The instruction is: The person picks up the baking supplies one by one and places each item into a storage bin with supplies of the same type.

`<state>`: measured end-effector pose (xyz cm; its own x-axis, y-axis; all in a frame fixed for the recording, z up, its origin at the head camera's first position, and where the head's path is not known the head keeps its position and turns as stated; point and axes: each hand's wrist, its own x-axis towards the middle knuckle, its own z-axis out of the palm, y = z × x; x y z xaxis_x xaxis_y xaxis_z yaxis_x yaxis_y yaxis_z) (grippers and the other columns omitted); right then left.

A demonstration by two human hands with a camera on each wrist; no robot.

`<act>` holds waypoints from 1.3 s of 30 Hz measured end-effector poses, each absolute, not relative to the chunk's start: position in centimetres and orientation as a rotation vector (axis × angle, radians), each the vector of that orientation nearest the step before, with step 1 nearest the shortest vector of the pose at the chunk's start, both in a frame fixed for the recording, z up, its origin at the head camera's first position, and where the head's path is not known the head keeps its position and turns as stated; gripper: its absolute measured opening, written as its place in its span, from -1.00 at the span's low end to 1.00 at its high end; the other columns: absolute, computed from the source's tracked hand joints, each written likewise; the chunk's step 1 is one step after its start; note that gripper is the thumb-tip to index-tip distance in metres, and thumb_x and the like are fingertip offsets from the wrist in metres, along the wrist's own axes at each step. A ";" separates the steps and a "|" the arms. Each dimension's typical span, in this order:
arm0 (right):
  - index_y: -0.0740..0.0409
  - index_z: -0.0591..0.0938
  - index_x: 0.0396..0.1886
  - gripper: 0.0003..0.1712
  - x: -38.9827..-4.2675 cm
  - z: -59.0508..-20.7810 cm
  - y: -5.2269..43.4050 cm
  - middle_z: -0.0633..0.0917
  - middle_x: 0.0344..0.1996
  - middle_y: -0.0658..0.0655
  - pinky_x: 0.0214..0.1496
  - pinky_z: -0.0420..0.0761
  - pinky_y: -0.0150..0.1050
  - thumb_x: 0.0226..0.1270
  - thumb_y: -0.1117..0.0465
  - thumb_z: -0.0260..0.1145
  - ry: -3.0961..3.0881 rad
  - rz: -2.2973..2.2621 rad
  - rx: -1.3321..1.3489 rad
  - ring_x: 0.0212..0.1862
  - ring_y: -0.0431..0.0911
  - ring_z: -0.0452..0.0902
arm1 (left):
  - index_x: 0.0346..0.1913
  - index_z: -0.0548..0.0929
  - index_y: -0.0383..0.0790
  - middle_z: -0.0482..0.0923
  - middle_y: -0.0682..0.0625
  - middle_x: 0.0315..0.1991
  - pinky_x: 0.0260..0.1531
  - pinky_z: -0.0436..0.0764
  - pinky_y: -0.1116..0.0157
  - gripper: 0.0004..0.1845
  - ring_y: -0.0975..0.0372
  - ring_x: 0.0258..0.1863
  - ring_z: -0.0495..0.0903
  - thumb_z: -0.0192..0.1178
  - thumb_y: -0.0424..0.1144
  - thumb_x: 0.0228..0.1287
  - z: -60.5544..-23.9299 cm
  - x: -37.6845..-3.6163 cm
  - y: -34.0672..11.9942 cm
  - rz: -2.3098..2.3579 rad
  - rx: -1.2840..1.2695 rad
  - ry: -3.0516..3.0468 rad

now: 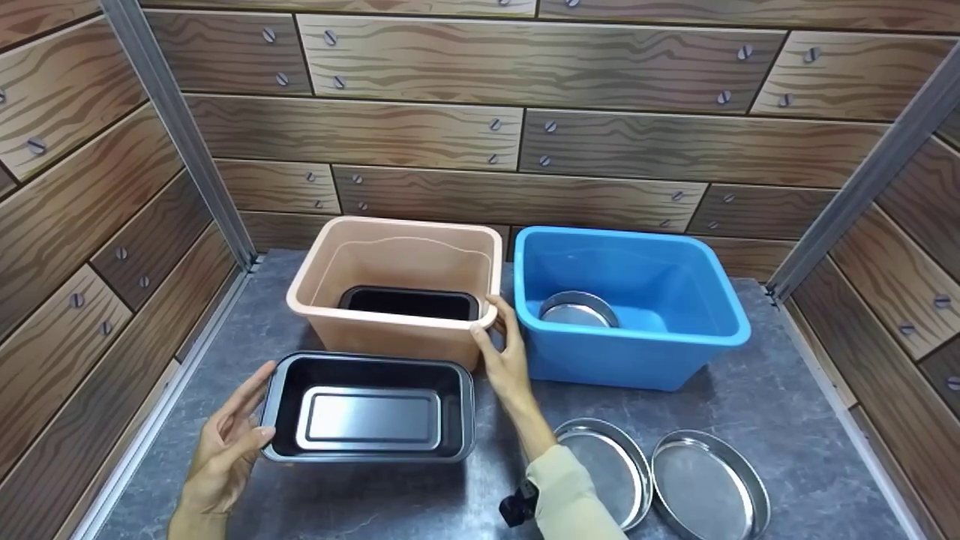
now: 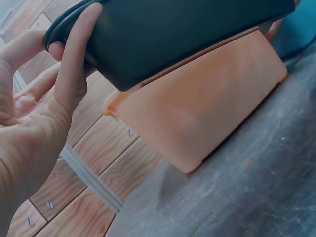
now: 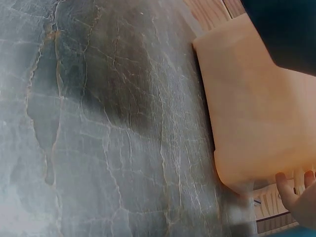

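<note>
Two round pans (image 1: pixel 705 484) lay on the table (image 1: pixel 360 502). The left hand (image 1: pixel 225 454), thumb and fingers pinching one end, held a black loaf pan (image 1: pixel 367 416) above the table before the peach bin (image 1: pixel 397 339). The right hand (image 1: pixel 506 364) gripped that bin's near right corner, thumb and fingers bent around it. A second loaf pan (image 1: pixel 409 303) lay inside; the blue bin (image 1: pixel 607 360) beside it held another round pan (image 1: pixel 576 313).

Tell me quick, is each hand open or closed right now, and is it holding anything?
Left hand: closed, holding the front black pan by one end.
Right hand: closed, gripping the peach bin at a corner.
</note>
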<state>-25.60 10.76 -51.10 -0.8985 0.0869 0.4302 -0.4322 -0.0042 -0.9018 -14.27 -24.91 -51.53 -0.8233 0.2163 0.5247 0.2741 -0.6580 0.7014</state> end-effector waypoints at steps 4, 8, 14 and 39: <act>0.30 0.37 0.35 -0.39 -25.6 -51.0 10.8 0.42 0.31 0.28 0.38 0.28 0.22 0.34 0.32 0.29 -1.920 1.977 0.339 0.22 0.03 0.39 | 0.43 -0.15 -0.64 -0.05 -0.37 0.49 0.13 0.46 0.06 -0.27 -0.03 0.45 0.16 -0.32 -0.86 0.14 -50.9 -14.6 -25.0 -2.669 -0.952 -1.258; 0.31 0.36 0.35 -0.39 -25.6 -50.9 10.8 0.39 0.32 0.36 0.40 0.27 0.20 0.33 0.33 0.29 -1.907 1.987 0.337 0.24 0.05 0.37 | 0.44 -0.17 -0.64 -0.07 -0.41 0.48 0.13 0.46 0.06 -0.26 -0.08 0.42 0.20 -0.33 -0.87 0.13 -50.3 -15.0 -25.0 -2.673 -0.981 -1.224; 0.34 0.35 0.35 -0.39 -25.9 -50.9 10.9 0.41 0.29 0.35 0.40 0.30 0.15 0.32 0.37 0.28 -1.891 1.983 0.351 0.24 0.05 0.38 | 0.42 -0.18 -0.66 -0.11 -0.42 0.49 0.15 0.46 0.08 -0.26 -0.09 0.44 0.13 -0.37 -0.87 0.11 -49.6 -15.8 -24.7 -2.641 -1.007 -1.169; 0.29 0.35 0.37 -0.39 -25.4 -50.9 10.9 0.44 0.30 0.25 0.41 0.31 0.06 0.36 0.30 0.28 -1.957 1.963 0.330 0.28 0.12 0.35 | 0.47 -0.08 -0.54 -0.04 -0.27 0.52 -0.16 0.67 0.09 -0.28 -0.19 0.22 0.44 -0.35 -0.83 0.20 -47.5 -17.6 -24.6 -2.698 -0.815 -0.863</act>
<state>-25.43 10.91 -50.95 -0.9123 0.0804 0.4016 -0.4019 0.0135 -0.9156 -17.57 -24.56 -47.49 -0.8299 -0.0160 0.5577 0.3369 -0.8112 0.4780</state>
